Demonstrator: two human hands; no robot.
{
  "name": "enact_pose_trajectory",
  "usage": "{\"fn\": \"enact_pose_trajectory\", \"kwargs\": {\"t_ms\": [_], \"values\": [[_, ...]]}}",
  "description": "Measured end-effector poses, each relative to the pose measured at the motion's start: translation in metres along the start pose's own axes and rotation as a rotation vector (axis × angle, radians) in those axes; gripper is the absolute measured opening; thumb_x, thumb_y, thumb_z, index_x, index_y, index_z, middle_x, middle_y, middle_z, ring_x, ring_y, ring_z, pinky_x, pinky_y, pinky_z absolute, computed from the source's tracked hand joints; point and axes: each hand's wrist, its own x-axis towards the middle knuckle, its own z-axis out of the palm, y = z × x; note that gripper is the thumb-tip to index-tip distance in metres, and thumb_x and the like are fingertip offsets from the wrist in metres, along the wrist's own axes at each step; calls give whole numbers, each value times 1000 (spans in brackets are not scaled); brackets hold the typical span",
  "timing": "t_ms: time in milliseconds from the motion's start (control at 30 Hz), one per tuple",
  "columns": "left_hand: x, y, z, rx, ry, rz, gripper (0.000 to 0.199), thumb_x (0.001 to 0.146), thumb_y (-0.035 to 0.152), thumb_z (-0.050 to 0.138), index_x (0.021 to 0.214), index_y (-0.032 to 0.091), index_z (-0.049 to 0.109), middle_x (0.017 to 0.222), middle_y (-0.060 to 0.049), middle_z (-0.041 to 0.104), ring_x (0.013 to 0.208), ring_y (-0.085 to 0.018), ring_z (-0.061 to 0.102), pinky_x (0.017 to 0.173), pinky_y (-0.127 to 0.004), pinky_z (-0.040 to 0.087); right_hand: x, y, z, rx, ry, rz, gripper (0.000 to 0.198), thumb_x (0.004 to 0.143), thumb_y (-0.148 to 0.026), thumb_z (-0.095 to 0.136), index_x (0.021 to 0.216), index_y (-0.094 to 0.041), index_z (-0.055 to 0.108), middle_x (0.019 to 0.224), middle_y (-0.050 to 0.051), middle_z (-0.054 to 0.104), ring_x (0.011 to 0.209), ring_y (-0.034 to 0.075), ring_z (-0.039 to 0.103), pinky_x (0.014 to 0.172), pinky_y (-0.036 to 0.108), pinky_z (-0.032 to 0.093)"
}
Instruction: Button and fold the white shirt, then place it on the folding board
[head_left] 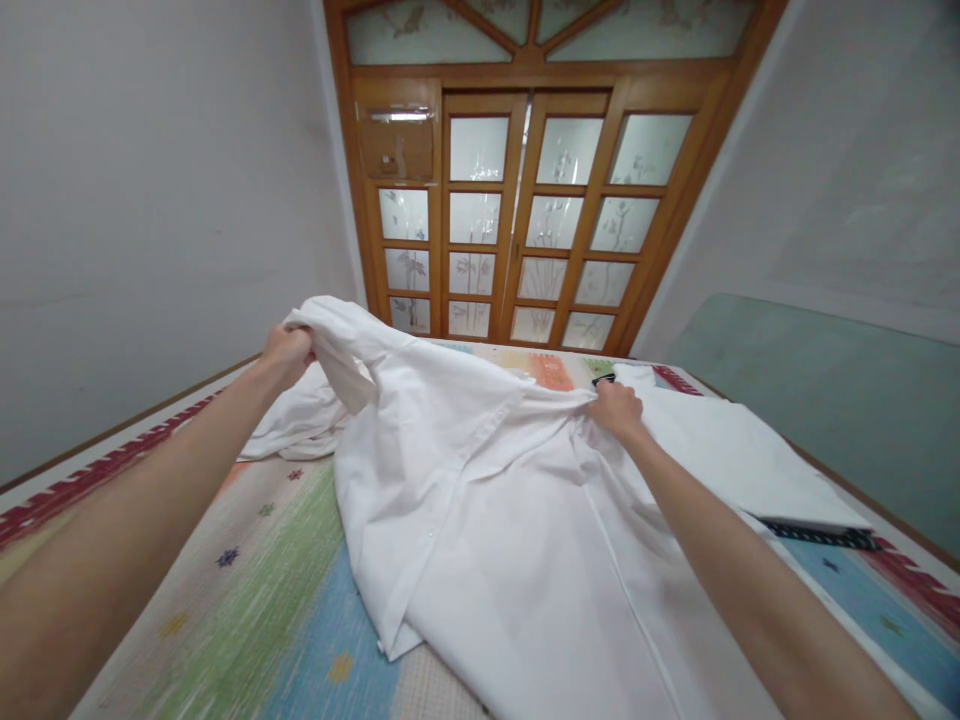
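A white shirt (517, 540) fills the lower middle of the frame, its near end running off the bottom edge. Its long axis climbs from there toward the centre, where the cloth stretches crosswise between the hands; the bulk of it hangs and spreads on the near side of both grips. The right hand (616, 408), right of centre, is nearer to the main length of the shirt, its fingers pinching a gathered edge. The left hand (289, 355), farther out and a little higher at centre left, has its fingers closed around another edge, and the fabric there looks lifted. A loose buttoned corner points down toward the lower centre.

Under it all lies a patterned cloth (247, 590) with green, blue and cream bands and small stars; what carries it I cannot tell. Crumpled white fabric (296, 425) lies behind the shirt at centre left. At right, a folded white garment (750, 460) rests over a dark dotted item (821, 536).

Farther off, a pale green panel (825, 390) stands at the right, and wood-framed glass doors (517, 220) close the upper middle between plain walls (150, 180).
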Motion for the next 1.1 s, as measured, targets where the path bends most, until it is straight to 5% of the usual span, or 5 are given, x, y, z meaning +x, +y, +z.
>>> {"fn": "enact_pose_trajectory", "kwargs": {"t_ms": [133, 533, 733, 967, 1100], "values": [[-3, -4, 21, -269, -10, -103, 21, 82, 19, 51, 99, 10, 59, 87, -5, 68, 85, -17, 58, 76, -29, 50, -5, -23, 8, 38, 28, -163, 31, 85, -14, 50, 110, -15, 67, 121, 18, 61, 114, 32, 54, 92, 43, 42], [-15, 37, -6, 985, -148, 817, 25, 86, 3, 40, 81, 12, 62, 93, -14, 62, 107, -26, 55, 91, -38, 45, -35, -118, 49, 114, -336, -610, 36, 95, -30, 44, 113, -14, 70, 117, 14, 70, 111, 24, 61, 89, 27, 41], [-11, 33, -46, 1055, 244, 683, 30, 100, 12, 34, 103, -2, 60, 113, -15, 58, 120, -26, 45, 95, -43, 42, -35, -105, 57, 100, -358, -574, 39, 98, -35, 41, 123, -15, 64, 128, 14, 65, 117, 24, 59, 93, 28, 41], [-33, -24, -33, 1191, -248, 332, 32, 89, 2, 43, 117, -5, 55, 118, -24, 61, 116, -38, 53, 94, -54, 41, -30, -110, 61, 72, -378, -511, 45, 103, -35, 25, 121, -15, 61, 129, 16, 63, 118, 26, 59, 96, 35, 42], [-65, -60, -13, 1155, -223, 464, 55, 76, 4, 57, 130, 8, 51, 138, -22, 51, 125, -38, 47, 98, -49, 39, -22, -112, 64, 74, -402, -422, 52, 103, -38, 18, 121, -14, 61, 123, 18, 65, 116, 26, 60, 93, 36, 43]]}}
